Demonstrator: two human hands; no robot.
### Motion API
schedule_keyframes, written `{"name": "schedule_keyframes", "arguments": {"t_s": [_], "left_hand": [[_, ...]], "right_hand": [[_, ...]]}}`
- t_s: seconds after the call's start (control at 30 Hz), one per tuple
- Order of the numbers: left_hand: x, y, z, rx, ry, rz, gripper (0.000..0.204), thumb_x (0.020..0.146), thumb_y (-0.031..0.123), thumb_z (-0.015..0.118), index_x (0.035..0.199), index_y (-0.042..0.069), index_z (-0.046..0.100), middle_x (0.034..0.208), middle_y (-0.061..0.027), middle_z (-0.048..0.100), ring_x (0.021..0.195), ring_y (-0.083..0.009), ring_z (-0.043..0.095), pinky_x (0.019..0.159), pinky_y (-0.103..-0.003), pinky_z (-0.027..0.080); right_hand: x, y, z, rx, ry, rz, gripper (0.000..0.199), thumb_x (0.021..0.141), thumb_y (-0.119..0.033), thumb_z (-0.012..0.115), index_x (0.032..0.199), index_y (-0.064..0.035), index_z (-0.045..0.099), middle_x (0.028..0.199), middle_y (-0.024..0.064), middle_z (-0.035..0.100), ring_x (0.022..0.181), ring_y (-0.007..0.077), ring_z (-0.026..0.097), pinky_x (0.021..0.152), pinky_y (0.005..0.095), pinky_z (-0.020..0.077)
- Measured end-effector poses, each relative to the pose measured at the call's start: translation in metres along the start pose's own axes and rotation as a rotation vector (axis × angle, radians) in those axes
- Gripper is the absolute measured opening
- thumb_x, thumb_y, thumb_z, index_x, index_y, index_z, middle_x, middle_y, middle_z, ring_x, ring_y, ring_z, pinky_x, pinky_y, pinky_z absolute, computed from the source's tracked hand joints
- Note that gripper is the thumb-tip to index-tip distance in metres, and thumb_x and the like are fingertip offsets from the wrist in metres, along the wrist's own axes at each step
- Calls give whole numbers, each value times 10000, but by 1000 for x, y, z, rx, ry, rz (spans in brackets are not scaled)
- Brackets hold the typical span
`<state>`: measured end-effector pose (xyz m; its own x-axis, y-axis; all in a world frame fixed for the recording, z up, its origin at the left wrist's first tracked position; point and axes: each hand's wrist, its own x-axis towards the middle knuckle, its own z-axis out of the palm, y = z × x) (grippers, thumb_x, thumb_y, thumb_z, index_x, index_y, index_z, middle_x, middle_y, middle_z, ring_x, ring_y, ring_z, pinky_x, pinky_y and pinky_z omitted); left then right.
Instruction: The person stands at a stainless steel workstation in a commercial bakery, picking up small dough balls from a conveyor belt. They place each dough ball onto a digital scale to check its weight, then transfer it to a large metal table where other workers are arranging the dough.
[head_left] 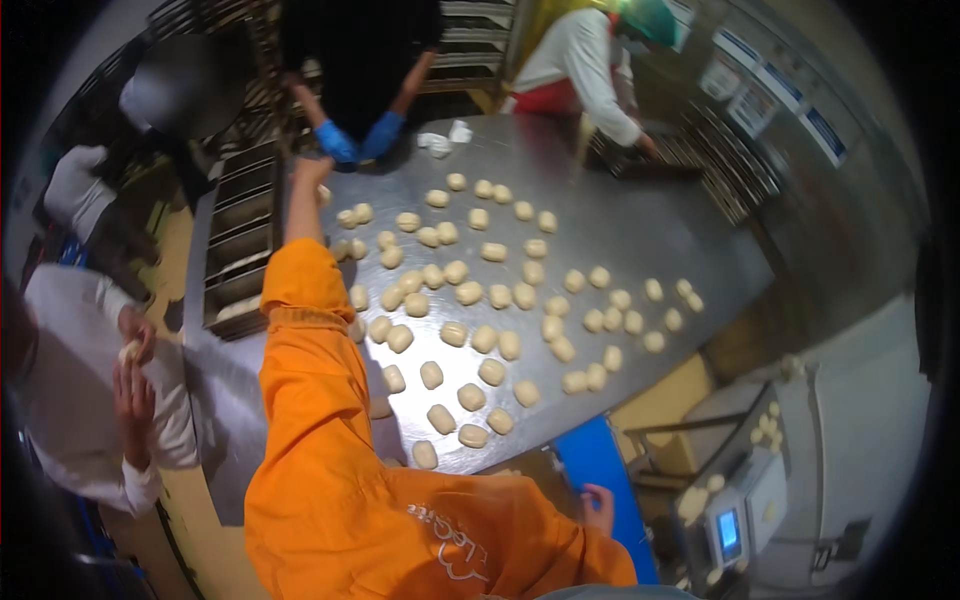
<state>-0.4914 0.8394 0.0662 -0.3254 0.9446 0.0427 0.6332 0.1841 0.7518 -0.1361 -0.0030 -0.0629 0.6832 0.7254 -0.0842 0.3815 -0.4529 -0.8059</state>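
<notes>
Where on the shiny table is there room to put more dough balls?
The steel table is bare along its far right side, beyond the dough pieces, and at the near left edge beside the orange sleeve. The middle is crowded.

Left hand stretched far forward, right hand low

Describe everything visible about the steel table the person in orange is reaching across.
The table is a large, flat, shiny grey metal top, dusted pale in spots. Dozens of small cream dough pieces lie scattered on it, mostly apart. The left hand reaches to its far left edge; a person with blue gloves leans at the far side.
</notes>
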Motion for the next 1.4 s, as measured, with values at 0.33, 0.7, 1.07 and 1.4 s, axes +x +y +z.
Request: {"name": "schedule_keyframes", "arguments": {"t_s": [0.33,0.7,1.07,1.4], "left_hand": [[-102,192,112,-715,-227,151,503,851,396,681,1198,33,674,1240,-188,631,1150,-290,600,892,-450,506],[-543,139,91,-794,-430,981,317,994,201,536,1186,-39,611,1284,-150,579,1210,-256,536,1037,-394,433],[-1195,-5,78,-365,-1972,1372,420,859,-1,607,1273,37,546,1100,-158,623,1011,-266,629,842,-355,502],[-1374,-111,144,174,-1686,2304,508,810,104,689,1283,181,520,1171,-165,513,1095,-361,511,904,-439,462]], "right_hand": [[-103,50,-26,-45,445,98,137,964,-108,575,1068,-32,626,1024,58,594,880,141,582,761,273,468],[-229,222,-140,-324,773,433,324,857,-275,661,1129,-118,583,1063,152,607,996,368,603,852,467,498],[-259,346,-209,-116,785,658,483,827,-204,691,1253,-90,494,1252,213,482,1040,392,578,867,435,527],[-436,360,-299,267,1047,749,395,831,-101,629,1214,-87,537,1203,171,511,1064,371,561,839,455,538]]}}
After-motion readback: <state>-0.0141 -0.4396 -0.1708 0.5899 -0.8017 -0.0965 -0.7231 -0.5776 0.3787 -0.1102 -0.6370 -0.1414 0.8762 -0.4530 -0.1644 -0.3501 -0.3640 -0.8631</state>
